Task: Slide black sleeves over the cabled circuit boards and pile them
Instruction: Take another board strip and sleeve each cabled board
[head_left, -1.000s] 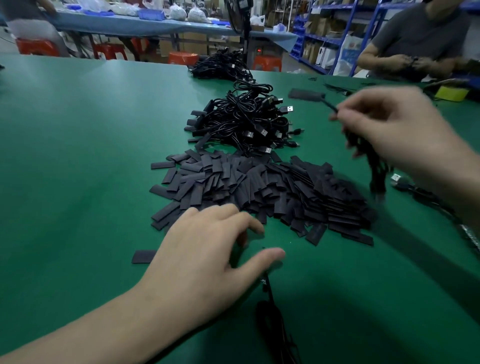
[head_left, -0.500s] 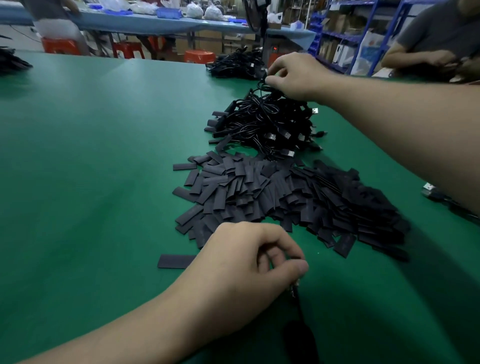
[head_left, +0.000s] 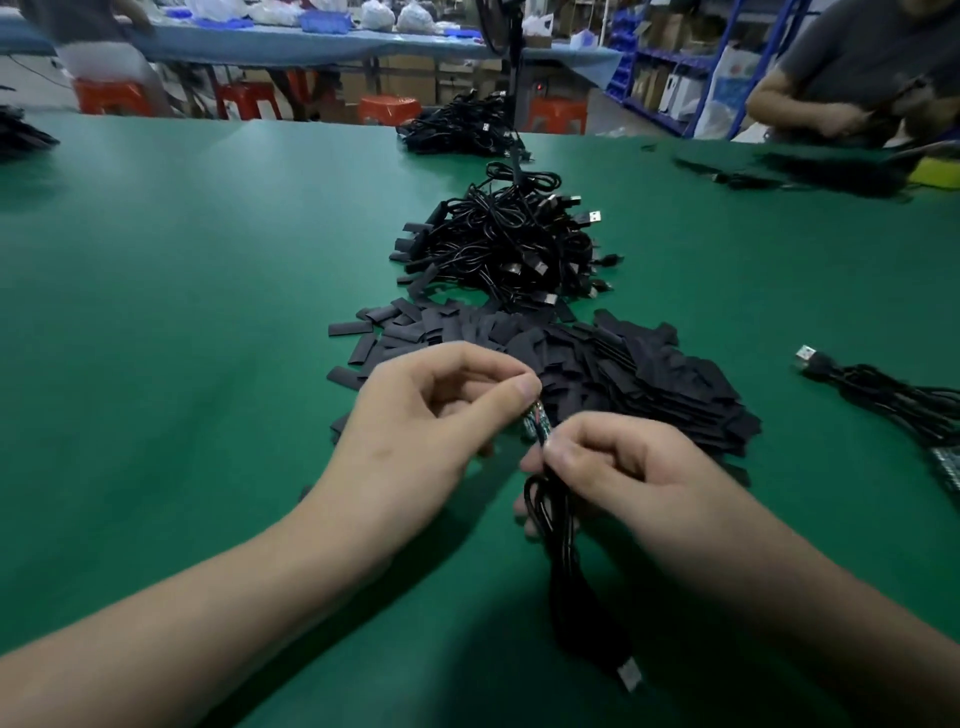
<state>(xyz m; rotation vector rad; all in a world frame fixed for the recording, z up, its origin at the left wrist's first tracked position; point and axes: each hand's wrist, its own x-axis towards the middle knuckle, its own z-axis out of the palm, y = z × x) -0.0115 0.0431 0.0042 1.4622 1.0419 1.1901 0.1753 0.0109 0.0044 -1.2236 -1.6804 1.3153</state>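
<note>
**While both hands pinch one cabled board: bench contents, near to far**

As the two hands meet low over the green table (head_left: 156, 364), the items run outward from them as follows.

1. USB plug (head_left: 629, 678): silver, lying nearest the person, below the right wrist. It ends the cable (head_left: 563, 561).
2. Cable: black, bunched in loops, trailing down from the right hand (head_left: 623, 467).
3. Right hand: fingers curled, thumb and forefinger pinching the cable just where it joins the circuit board (head_left: 535, 423).
4. Circuit board: small, tilted, its green face showing, bridging the gap between the two hands.
5. Left hand (head_left: 431, 415): just left of the right hand, thumb and forefinger pinching the board's upper end, other fingers curled. Whether a sleeve sits under those fingertips cannot be told.
6. Black sleeves (head_left: 623, 374): flat pieces in a loose heap directly beyond both hands, spreading to either side of them.
7. Cable pile (head_left: 509, 249): tangled black leads with sleeved ends and USB plugs, beyond the sleeves.
8. Loose lead (head_left: 909, 400): well to the right of the right hand, with a green board (head_left: 948, 465) at its near end.
9. Far heap (head_left: 462, 130): more black cables, farther out from the hands than the cable pile.
10. Second person (head_left: 857, 67): seated far beyond the right hand.
</note>
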